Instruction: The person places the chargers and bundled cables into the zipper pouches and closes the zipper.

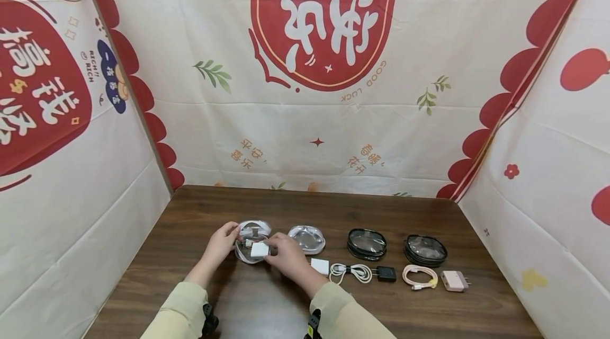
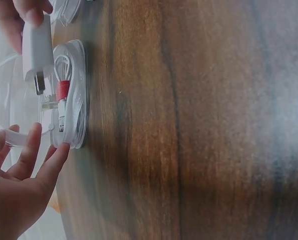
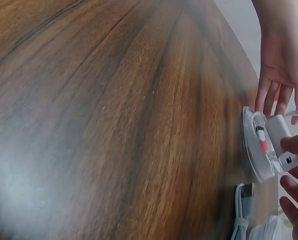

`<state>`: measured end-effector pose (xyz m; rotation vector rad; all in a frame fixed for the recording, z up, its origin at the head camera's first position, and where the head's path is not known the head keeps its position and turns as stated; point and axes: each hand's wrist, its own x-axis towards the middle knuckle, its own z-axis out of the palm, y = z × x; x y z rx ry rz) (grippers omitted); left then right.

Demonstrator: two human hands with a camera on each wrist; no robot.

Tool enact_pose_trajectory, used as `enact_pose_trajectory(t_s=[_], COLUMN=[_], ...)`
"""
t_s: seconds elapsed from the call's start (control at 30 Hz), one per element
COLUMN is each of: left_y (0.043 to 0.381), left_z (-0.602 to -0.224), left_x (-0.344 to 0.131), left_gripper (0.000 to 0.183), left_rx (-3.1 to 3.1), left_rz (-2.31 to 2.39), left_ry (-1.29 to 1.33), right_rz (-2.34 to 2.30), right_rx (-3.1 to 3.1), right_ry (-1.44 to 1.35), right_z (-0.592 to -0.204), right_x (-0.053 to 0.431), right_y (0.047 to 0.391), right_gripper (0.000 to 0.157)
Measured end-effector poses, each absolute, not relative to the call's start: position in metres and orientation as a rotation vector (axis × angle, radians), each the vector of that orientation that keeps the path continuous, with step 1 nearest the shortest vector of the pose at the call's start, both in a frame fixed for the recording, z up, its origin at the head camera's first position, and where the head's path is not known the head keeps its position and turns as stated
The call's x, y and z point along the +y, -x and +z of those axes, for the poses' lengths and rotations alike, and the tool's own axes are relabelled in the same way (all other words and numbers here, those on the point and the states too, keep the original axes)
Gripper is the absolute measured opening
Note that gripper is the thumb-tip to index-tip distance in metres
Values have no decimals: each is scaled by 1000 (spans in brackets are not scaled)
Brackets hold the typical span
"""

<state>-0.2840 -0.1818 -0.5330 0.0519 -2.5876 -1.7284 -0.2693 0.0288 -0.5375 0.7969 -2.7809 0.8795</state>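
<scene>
An oval clear pouch with white trim point(image 1: 242, 257) lies unfolded at the table's left, its lid raised on the far side. My left hand point(image 1: 221, 245) pinches the lid's white edge, other fingers against the lower half. Inside sits a coiled white cable point(image 2: 75, 107) bound by a red tie point(image 2: 62, 90). Above the pouch, my right hand point(image 1: 289, 258) pinches a white charger point(image 1: 259, 250) between thumb and fingers. In the left wrist view the charger's metal prongs point(image 2: 39, 82) point down toward the cable.
Rightward stand another white-trimmed pouch point(image 1: 307, 239) and two black-trimmed pouches point(image 1: 367, 244), point(image 1: 425, 250). Before them lie a white charger point(image 1: 320, 266), cream cable point(image 1: 363, 273), black charger point(image 1: 386, 274), pink cable point(image 1: 419, 278) and pink charger point(image 1: 454, 280). Printed cloth walls point(image 1: 305, 116) surround the table.
</scene>
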Motion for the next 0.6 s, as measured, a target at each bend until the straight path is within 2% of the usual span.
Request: enact_pose_trajectory(t_s=[0.6], left_y=[278], left_z=[-536], left_x=[-179], left_gripper=[17], left_rx=[-2525], left_rz=[-1850], left_ry=[-59], right_rz=[610], right_rx=[-2737], right_ry=[-721], right_z=[-545], right_x=[5], right_y=[271], right_gripper=[40])
